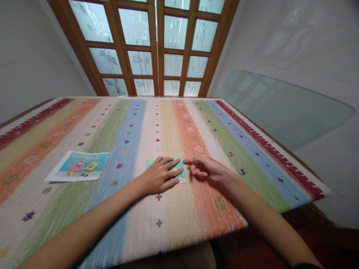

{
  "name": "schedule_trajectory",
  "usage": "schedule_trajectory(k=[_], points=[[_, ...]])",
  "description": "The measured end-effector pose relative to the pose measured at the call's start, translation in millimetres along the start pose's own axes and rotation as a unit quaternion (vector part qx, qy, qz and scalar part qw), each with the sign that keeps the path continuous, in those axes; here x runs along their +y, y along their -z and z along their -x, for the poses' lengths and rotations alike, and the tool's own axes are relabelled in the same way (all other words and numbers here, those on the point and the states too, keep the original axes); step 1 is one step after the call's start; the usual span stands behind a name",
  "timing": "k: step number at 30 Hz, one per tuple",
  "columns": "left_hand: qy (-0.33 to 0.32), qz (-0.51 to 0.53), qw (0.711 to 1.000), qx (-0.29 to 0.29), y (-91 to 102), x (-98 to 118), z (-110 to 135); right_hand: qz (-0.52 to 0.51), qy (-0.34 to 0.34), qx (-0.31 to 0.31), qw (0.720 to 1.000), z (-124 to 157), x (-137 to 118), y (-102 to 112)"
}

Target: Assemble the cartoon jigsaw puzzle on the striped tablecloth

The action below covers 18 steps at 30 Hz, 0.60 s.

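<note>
A small jigsaw puzzle (183,175), mostly teal with a pale lower edge, lies flat on the striped tablecloth. Across its left and middle part rests my left hand (160,176), fingers stretched out and spread, so much of its picture is covered. My right hand (206,169) is at the puzzle's right side. Its index finger points left and reaches the upper right edge, while the other fingers curl loosely. Nothing shows in the right hand. Off to the left lies a creased paper picture (84,166) of a pink starfish and a yellow sponge cartoon figure on teal.
The striped tablecloth (140,231) covers the table, whose front edge is close to me. Beyond the table stand wooden doors (157,48) with frosted panes. A pale glass panel (275,116) leans along the right wall. Dark floor shows below at the right.
</note>
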State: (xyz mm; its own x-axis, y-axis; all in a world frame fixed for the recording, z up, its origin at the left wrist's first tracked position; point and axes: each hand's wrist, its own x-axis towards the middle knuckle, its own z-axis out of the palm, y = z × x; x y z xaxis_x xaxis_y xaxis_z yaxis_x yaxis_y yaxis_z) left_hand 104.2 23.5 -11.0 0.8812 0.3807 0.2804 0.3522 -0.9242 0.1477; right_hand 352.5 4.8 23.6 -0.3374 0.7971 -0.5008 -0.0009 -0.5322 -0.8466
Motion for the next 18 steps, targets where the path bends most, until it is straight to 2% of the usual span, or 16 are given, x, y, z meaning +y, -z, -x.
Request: schedule_trajectory(k=[6,14,18], points=[[0.002,0.010,1.000,0.012,-0.1,0.2,0.0,-0.033,-0.004,0.009,0.999,-2.3,4.0,1.0],[0.002,0.000,1.000,0.014,0.0,0.6,-0.4,0.067,0.042,-0.008,0.997,-16.8,1.4,-5.7],[0.005,-0.003,1.000,0.009,0.6,1.2,-1.1,0.107,0.067,0.054,0.991,-24.4,2.0,-7.3]])
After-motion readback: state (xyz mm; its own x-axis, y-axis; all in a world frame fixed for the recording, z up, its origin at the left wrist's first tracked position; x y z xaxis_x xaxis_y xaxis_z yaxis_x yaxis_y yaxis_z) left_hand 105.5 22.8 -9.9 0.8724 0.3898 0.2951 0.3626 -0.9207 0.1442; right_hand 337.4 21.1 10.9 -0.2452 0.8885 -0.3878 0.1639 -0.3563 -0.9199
